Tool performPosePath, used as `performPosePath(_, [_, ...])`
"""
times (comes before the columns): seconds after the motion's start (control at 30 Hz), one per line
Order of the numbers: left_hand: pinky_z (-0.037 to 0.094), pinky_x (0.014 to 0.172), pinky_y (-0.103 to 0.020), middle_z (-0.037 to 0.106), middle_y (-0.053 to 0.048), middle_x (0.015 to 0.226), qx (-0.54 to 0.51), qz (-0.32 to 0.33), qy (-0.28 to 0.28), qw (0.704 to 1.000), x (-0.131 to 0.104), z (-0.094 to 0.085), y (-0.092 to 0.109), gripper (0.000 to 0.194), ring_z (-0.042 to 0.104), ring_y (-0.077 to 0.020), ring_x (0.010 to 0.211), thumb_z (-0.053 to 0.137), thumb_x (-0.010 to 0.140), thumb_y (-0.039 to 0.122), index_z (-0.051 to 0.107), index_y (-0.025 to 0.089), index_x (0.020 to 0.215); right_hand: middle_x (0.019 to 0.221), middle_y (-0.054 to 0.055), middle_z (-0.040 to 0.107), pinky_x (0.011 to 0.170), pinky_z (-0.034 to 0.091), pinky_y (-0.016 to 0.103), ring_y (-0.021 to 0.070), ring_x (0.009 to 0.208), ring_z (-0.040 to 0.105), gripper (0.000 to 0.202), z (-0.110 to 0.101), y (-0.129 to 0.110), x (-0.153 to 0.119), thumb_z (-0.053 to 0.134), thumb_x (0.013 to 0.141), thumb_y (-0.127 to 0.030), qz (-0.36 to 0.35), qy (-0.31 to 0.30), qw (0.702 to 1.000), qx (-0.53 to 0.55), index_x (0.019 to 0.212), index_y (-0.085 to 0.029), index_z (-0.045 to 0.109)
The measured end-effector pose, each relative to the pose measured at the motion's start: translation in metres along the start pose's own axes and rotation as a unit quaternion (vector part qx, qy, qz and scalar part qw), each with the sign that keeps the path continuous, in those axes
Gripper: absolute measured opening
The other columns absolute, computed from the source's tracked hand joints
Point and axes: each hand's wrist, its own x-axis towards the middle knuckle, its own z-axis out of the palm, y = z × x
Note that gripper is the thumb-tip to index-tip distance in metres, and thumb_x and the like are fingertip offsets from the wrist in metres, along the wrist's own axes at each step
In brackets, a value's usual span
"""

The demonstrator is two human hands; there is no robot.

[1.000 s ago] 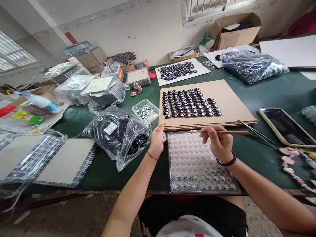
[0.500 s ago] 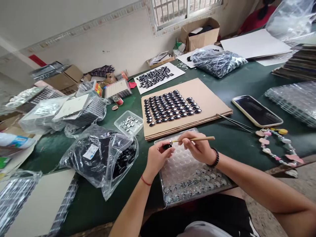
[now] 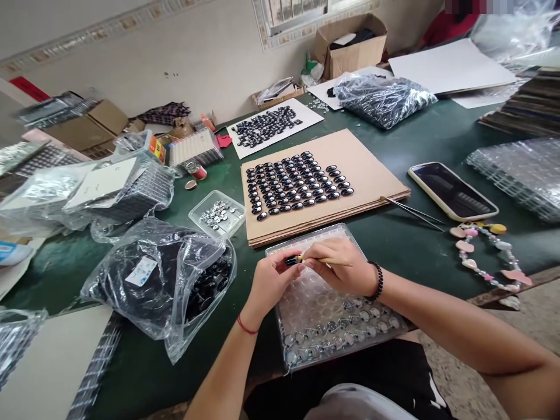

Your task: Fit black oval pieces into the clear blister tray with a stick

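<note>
Between the thumb and fingers of my left hand (image 3: 273, 280) is a small shiny black oval piece (image 3: 290, 261). My right hand (image 3: 341, 269) grips a thin wooden stick (image 3: 335, 262) like a pen, its tip at the black piece. Both hands are over a clear plastic tray (image 3: 301, 309) with round pockets; the front rows hold round clear-and-silver pieces. Behind them, rows of black oval pieces with pale centres (image 3: 297, 181) lie on a stack of brown cardboard sheets (image 3: 367, 157). A clear box (image 3: 238, 219) of small silver parts stands left of the cardboard.
An open plastic bag of black pieces (image 3: 149, 274) lies at the left. More black pieces cover a white sheet (image 3: 306, 114) at the back. Tweezers (image 3: 415, 213), a phone (image 3: 452, 189) and a beaded strap (image 3: 466, 256) lie at the right. A person in red (image 3: 450, 26) is far back.
My right hand has moved left, closer to my left hand, and the stick's tip now meets the black piece. The whole view has shifted slightly.
</note>
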Motion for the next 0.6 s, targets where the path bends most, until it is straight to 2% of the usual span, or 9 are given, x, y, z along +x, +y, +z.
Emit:
performPosePath(0.17, [0.049, 0.059, -0.024, 0.066, -0.007, 0.081, 0.039, 0.033, 0.0, 0.999, -0.0002, 0.0, -0.0021, 0.037, 0.059, -0.0155, 0.064, 0.063, 0.069, 0.038, 0.064, 0.014, 0.098, 0.067, 0.003, 0.058, 0.055, 0.034, 0.024, 0.0131, 0.058, 0.051, 0.019, 0.0012, -0.0007, -0.0011, 0.036, 0.089, -0.026, 0.01, -0.021, 0.999, -0.023, 0.081, -0.018, 0.052])
performPosePath(0.37, [0.044, 0.05, -0.021, 0.064, -0.005, 0.066, 0.068, 0.033, 0.018, 0.997, 0.0016, -0.0001, -0.0026, 0.035, 0.057, -0.0142, 0.056, 0.059, 0.073, 0.039, 0.064, 0.014, 0.097, 0.07, 0.003, 0.058, 0.056, 0.035, 0.024, 0.0133, 0.061, 0.052, 0.019, 0.0036, 0.0004, 0.0, 0.037, 0.09, -0.026, 0.025, -0.04, 0.999, -0.018, 0.081, -0.018, 0.051])
performPosePath(0.6, [0.042, 0.048, -0.021, 0.063, -0.004, 0.066, 0.071, 0.04, 0.023, 0.996, 0.0011, 0.0029, -0.0018, 0.026, 0.054, -0.0122, 0.052, 0.056, 0.075, 0.033, 0.065, 0.014, 0.09, 0.074, 0.005, 0.057, 0.058, 0.038, 0.026, 0.0143, 0.064, 0.05, 0.016, 0.0067, -0.0063, -0.001, 0.036, 0.089, -0.023, 0.011, -0.066, 0.998, -0.016, 0.085, -0.018, 0.051])
